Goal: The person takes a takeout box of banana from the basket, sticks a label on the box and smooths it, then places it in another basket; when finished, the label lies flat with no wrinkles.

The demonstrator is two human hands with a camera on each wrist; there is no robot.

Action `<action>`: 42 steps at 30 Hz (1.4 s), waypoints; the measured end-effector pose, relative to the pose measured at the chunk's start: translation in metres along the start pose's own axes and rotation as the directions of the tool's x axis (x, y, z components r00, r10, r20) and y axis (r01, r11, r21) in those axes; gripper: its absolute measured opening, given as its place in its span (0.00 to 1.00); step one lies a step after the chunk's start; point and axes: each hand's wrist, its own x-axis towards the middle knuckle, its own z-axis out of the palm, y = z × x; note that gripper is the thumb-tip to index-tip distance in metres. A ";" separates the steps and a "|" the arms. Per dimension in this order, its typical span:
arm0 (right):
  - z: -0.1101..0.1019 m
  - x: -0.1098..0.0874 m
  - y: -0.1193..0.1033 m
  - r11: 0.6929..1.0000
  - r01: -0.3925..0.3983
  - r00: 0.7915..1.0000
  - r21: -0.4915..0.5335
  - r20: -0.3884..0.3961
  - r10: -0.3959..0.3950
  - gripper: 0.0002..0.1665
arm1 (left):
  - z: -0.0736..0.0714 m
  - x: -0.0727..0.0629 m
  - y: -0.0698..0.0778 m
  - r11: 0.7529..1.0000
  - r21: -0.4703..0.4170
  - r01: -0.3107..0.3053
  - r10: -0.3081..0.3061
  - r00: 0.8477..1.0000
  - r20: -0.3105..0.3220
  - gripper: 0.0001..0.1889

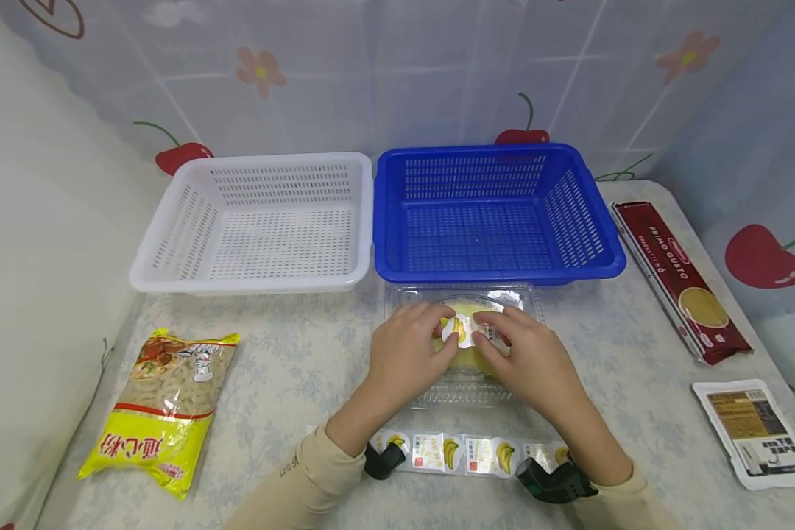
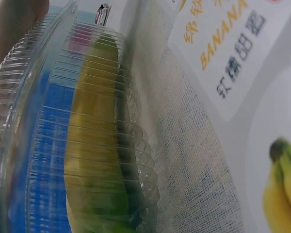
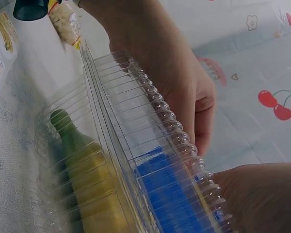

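Observation:
A clear plastic clamshell box (image 1: 464, 395) lies closed on the table in the head view, below the blue basket. Through its ribbed side, a yellow-green banana (image 2: 94, 131) shows in the left wrist view. Above the lid, a white banana sticker (image 1: 458, 331) is between the two hands. My left hand (image 1: 404, 353) pinches its left edge with thumb and forefinger. On the opposite edge, thumb and forefinger of my right hand (image 1: 536, 361) pinch it. Whether the sticker touches the lid, I cannot tell. Below the box runs a strip of banana stickers (image 1: 453, 453), partly under the wrists.
Behind the box stand a white basket (image 1: 252, 283) and a blue basket (image 1: 497, 276), side by side. A macaroni bag (image 1: 165, 412) lies at left. At right are a red spaghetti pack (image 1: 679, 280) and a white-edged food pouch (image 1: 758, 434).

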 end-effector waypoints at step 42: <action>-0.013 -0.002 0.017 0.991 0.117 0.993 0.063 -0.016 -0.116 0.12 | -0.002 -0.006 -0.005 0.991 -0.065 -0.117 0.111 0.989 -0.101 0.04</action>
